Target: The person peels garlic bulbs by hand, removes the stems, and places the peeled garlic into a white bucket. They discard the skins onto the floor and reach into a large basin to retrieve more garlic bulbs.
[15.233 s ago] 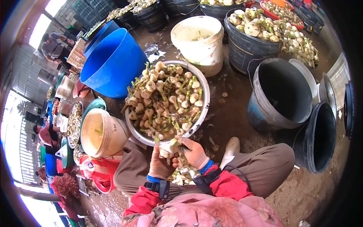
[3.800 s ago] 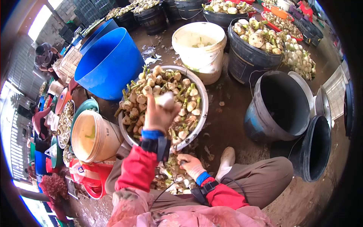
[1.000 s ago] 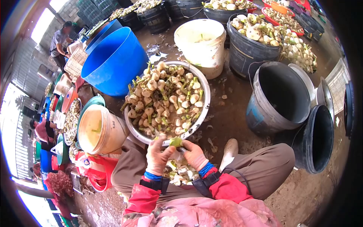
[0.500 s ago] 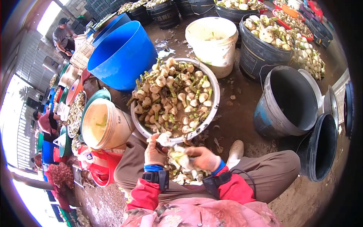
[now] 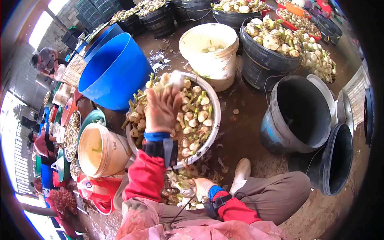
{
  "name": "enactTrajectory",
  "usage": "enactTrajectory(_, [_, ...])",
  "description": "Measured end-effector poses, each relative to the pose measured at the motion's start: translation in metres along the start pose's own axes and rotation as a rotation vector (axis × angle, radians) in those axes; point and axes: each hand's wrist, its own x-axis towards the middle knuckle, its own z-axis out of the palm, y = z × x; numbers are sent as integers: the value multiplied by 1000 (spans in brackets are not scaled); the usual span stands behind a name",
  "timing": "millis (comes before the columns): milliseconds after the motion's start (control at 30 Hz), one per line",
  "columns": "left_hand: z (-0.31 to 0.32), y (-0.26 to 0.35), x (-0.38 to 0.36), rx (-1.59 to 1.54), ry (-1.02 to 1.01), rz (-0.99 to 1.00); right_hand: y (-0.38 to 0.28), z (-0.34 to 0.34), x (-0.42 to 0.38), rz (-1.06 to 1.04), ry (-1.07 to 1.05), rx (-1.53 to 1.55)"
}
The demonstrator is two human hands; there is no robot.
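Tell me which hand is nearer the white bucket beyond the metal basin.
Left. The left hand is raised over the metal basin, holding a white bulb toward the white bucket. The right hand stays low by the lap, over the peelings.

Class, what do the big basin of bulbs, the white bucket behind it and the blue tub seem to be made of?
Basin: probably metal; thin, grey, shiny rim.
White bucket: looks like plastic; matte, opaque, thick rolled lip.
Blue tub: likely plastic; uniform glossy colour, smooth moulded wall.
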Motion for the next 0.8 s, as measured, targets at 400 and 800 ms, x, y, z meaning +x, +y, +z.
enactTrajectory(400, [-159,-114,85,2190,-98,-247,-9,-24,-7,182,317,448])
enactTrajectory(800, [-142,-52,-120,318,10,-602,-29,-31,-5,-97,771,1218])
